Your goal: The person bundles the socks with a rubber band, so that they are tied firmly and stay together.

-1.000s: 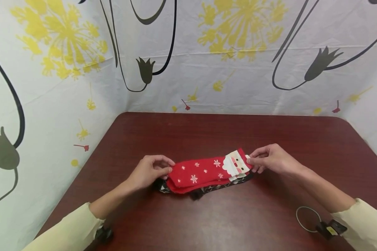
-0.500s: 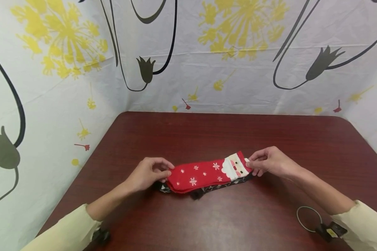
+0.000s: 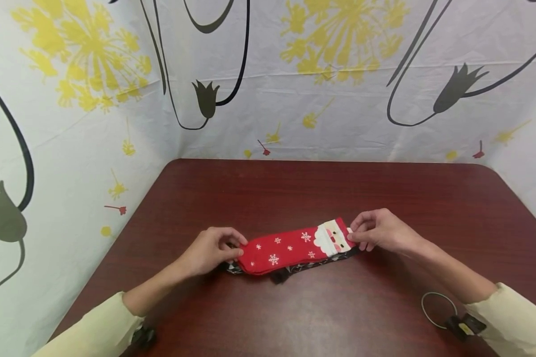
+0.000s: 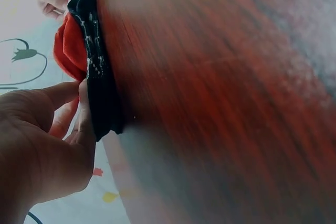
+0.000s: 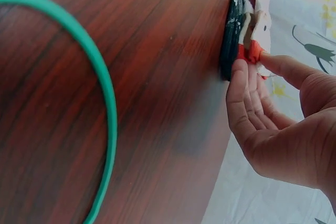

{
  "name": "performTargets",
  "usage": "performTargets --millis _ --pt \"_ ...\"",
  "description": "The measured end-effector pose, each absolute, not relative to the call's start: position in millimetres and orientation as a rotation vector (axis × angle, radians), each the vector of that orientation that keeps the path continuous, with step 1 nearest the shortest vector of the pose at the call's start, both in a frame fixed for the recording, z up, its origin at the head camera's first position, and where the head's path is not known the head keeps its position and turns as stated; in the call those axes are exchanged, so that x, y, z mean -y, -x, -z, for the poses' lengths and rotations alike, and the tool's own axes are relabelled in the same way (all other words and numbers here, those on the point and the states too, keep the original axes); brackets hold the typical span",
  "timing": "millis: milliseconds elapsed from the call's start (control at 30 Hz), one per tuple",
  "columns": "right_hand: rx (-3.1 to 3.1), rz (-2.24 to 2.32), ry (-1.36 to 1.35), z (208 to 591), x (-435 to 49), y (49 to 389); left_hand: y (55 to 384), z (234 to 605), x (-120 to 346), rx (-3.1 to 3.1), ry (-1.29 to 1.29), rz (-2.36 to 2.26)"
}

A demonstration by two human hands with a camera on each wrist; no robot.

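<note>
A pair of red socks (image 3: 272,248) with white snowflakes and a Santa face near the cuff lies stacked over dark patterned socks (image 3: 303,267) in the head view. At the toe end, my left hand (image 3: 211,250) pinches the red socks between thumb and fingers. My right hand (image 3: 381,230) pinches them at the cuff end. The left wrist view shows the dark socks (image 4: 102,82) lying beneath, with the red fabric (image 4: 73,45) bulging above. In the right wrist view, the folded layers of the red cuff (image 5: 257,35) meet my thumb and fingertips.
The stack rests on a dark red-brown wooden table (image 3: 321,317). White cloth (image 3: 259,124) with yellow and grey plant prints hangs behind and at the sides. A wrist camera with a looped cord (image 3: 437,311) hangs at the right sleeve; another device (image 3: 143,336) is under the left sleeve.
The red socks have settled slightly nearer to me and lie more evenly layered, with less of the lower one showing. Both hands keep their grip and have shifted slightly with them.
</note>
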State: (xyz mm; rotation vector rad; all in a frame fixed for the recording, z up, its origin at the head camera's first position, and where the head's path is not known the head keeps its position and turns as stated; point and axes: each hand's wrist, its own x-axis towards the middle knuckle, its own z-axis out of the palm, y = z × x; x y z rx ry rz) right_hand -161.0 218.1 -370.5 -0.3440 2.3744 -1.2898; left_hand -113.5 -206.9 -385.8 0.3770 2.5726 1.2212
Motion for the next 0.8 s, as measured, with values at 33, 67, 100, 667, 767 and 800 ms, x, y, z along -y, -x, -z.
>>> performTargets --millis 33,67,100,667,767,800 --pt "-2.382 1.29 0.345 371 -218 161 113 385 206 -2.584 -0.376 -1.207" --pt "-2.391 1.287 0.35 371 -217 161 112 385 206 -2.599 -0.382 -1.192" --pt "-2.403 1.28 0.344 371 -217 161 112 385 205 -2.614 -0.384 -1.175" --pt "-2.532 1.105 0.321 372 -202 171 109 392 199 -2.785 -0.508 -1.045" --pt "-2.524 1.107 0.295 373 -201 173 109 393 198 -2.789 -0.506 -1.041" --pt "-2.522 1.108 0.29 374 -200 173 110 393 197 -2.789 -0.507 -1.044"
